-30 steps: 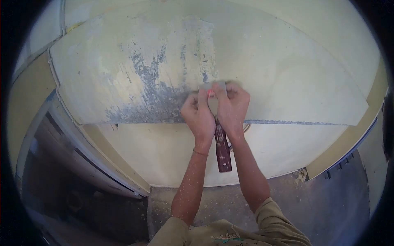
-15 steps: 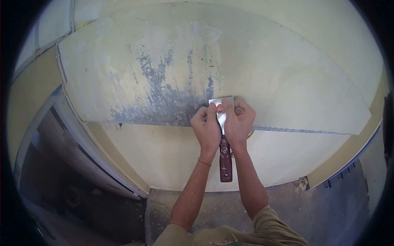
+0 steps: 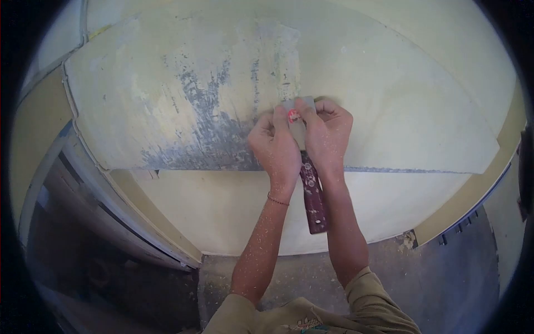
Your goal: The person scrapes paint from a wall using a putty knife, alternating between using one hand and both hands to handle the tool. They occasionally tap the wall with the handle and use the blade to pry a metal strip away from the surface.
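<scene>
Both my hands grip a putty knife (image 3: pixel 298 133), whose broad metal blade points up against a pale painted panel (image 3: pixel 389 94). My left hand (image 3: pixel 274 142) is closed on the blade's left side, its thumb pressed along the metal. On the other side my right hand (image 3: pixel 329 136) is closed too, thumb on the blade and fingers curled. A red mark shows on the blade between the thumbs. The dark red handle (image 3: pixel 314 203), speckled with paint, hangs down between my wrists. Left of the blade, the paint is scraped away and a dark grey patch (image 3: pixel 222 139) shows.
The panel's lower edge (image 3: pixel 400 170) runs across above a cream wall (image 3: pixel 222 206). A dark doorway with a frame (image 3: pixel 111 195) lies at the left. Pale flakes are scattered on the grey floor (image 3: pixel 222 278) and cling to my forearms.
My two hands have slid the putty knife upward along the panel. Its handle now tilts with the bottom end to the right. The view has shifted slightly.
</scene>
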The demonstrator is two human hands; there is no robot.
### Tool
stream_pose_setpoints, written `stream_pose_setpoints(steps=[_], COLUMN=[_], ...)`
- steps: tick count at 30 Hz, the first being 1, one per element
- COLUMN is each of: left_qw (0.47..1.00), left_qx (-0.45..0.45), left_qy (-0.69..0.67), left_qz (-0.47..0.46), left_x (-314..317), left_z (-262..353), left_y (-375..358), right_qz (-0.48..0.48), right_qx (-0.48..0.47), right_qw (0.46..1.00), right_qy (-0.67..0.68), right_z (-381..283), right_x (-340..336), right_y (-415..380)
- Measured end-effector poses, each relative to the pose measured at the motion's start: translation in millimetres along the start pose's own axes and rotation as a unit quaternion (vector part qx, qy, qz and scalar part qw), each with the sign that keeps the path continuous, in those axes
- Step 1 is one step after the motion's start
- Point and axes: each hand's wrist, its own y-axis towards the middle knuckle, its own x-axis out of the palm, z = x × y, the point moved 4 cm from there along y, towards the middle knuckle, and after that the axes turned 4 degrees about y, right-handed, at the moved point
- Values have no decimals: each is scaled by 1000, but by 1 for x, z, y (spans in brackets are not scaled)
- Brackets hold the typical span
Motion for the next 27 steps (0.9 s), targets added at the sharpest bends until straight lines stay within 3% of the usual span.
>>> stream_pose_setpoints(steps=[7,10,12,16,19,24,27], left_qw=[996,999,995,993,998,984,992], left_qx=[33,33,10,78,43,18,97], left_qy=[85,29,93,83,50,171,74], left_qz=[-10,-8,-39,-22,-25,-50,-17], left_x=[-9,-9,-18,-6,-3,-18,7], left_z=[-2,7,-1,5,18,-12,24], left_y=[0,2,-3,13,11,-1,23], right_qz=[20,19,32,41,31,56,53], right_qx=[-49,-22,2,-43,-27,-23,-36], right_qw=[999,999,998,997,999,997,997], right_qy=[-9,-27,-58,51,14,56,-48], right_z=[14,4,13,18,0,32,-13], right_x=[-1,0,-4,4,3,-4,6], right_y=[-11,-10,-23,-4,-3,-25,8])
